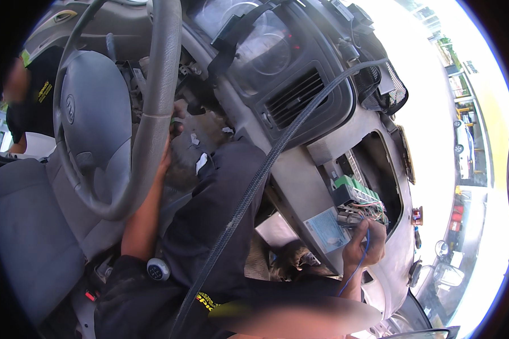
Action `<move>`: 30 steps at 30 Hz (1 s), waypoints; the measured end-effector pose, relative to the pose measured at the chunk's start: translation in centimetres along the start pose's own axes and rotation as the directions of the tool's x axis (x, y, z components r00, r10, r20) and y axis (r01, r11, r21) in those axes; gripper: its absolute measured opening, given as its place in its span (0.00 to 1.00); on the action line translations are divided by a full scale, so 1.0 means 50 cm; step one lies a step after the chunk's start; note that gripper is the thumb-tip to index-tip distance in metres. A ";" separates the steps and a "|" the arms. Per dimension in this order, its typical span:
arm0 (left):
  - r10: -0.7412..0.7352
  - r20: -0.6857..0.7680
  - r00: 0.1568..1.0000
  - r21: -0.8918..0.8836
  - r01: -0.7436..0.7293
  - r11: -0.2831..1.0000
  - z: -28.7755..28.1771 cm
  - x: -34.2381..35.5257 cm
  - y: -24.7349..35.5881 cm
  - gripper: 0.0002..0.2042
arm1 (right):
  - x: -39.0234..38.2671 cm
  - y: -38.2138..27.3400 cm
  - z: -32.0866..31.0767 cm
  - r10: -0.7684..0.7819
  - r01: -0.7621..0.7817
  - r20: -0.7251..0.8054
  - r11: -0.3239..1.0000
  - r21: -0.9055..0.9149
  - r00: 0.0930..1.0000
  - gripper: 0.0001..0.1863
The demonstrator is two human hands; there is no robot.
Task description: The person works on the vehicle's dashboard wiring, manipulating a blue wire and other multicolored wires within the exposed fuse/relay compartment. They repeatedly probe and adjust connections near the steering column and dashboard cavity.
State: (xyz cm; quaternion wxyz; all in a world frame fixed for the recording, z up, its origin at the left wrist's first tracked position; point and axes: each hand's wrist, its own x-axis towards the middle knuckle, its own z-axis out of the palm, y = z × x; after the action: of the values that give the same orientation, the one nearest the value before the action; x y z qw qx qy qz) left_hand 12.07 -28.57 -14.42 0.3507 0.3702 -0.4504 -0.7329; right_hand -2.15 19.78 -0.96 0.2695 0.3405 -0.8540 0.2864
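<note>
Two hands (178, 120) (360, 246) — one blue wire (368, 240) (and one steering wheel (158, 96)).

Vehicle cabin (291, 176) around me: grey seat (25, 237) to my left, white glare (421, 96) on my right, white car (464, 152) and yellow surface (483, 101) outside.
</note>
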 end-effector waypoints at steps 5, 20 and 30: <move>-0.044 -0.039 0.998 0.097 0.047 0.994 0.005 0.037 -0.026 0.19 | -0.006 0.007 -0.005 0.004 -0.004 0.012 1.000 0.001 1.000 0.08; -0.032 0.005 0.999 0.130 0.031 0.991 -0.067 0.114 -0.041 0.24 | 0.042 -0.003 0.003 -0.110 0.112 -0.035 0.993 0.045 0.993 0.13; 0.051 0.006 0.999 0.257 -0.051 0.965 -0.094 0.147 -0.038 0.28 | 0.049 -0.010 0.010 -0.103 0.109 -0.060 0.990 0.089 0.993 0.10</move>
State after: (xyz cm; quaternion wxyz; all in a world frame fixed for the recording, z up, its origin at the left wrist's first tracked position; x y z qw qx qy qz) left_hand 12.21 -36.03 -19.36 0.3183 0.4010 -0.5510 -0.6590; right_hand -3.43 18.11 0.44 0.2921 0.3893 -0.8128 0.3201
